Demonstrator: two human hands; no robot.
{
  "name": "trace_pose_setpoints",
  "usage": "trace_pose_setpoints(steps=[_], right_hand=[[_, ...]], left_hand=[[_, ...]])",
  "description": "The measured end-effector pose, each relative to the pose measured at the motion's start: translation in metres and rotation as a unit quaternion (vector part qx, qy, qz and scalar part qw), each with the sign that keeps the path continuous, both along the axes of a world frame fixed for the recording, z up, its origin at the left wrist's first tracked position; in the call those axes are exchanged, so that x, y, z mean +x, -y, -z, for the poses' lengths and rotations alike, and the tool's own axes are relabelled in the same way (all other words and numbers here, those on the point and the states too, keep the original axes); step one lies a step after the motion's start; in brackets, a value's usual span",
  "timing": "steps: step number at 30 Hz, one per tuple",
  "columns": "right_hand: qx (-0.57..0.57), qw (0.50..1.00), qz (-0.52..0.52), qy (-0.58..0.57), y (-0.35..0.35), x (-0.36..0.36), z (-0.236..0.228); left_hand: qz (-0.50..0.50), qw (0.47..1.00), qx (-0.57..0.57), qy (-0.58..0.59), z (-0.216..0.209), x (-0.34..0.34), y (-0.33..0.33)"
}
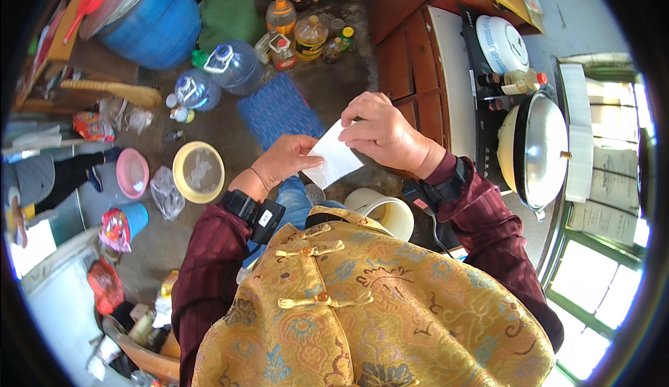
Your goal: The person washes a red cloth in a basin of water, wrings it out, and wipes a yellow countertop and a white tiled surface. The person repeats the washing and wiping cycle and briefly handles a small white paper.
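Note:
A small white sheet, paper or tissue (336, 160), is held up in front of me between both hands. My left hand (284, 158) grips its left edge, thumb laid over the front. At the upper right edge my right hand (389, 135) pinches the sheet between thumb and fingers, some of which are curled out of sight. Beneath the sheet, a blue patterned mat (275, 112) lies on the floor. Dark straps with small boxes sit on both wrists. Close below my hands stands a cream bucket (390, 216).
A counter on the right carries a lidded wok (543, 151), a white basin (503, 44) and bottles. Oil bottles (311, 37) and large water jugs (235, 68) stand ahead. Left are a yellow basin (198, 171), a pink basin (132, 172), a blue barrel (153, 25) and another person's legs (77, 178).

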State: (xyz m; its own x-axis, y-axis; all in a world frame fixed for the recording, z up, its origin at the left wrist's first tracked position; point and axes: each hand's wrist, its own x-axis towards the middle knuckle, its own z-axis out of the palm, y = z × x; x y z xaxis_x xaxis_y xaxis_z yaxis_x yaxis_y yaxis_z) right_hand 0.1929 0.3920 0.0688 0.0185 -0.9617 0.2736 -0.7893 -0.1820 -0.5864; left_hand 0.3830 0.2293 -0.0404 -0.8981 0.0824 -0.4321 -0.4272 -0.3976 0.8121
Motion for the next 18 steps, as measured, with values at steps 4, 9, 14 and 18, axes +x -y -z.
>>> trace_pose_setpoints(steps=[4,9,14,18], right_hand=[[0.103,0.923,0.155,0.337,0.003,-0.022,0.004],[0.199,0.883,0.216,0.367,0.025,-0.041,0.024],[0.221,0.842,0.269,0.413,0.044,-0.057,0.047],[0.204,0.846,0.294,0.397,0.052,-0.076,0.050]], left_hand=[[0.009,0.999,-0.023,-0.021,0.005,-0.029,0.022],[0.027,0.999,-0.011,-0.037,0.006,-0.061,0.051],[0.039,0.996,-0.069,-0.029,0.003,-0.087,0.066],[-0.001,0.978,-0.200,-0.057,0.001,-0.107,0.062]])
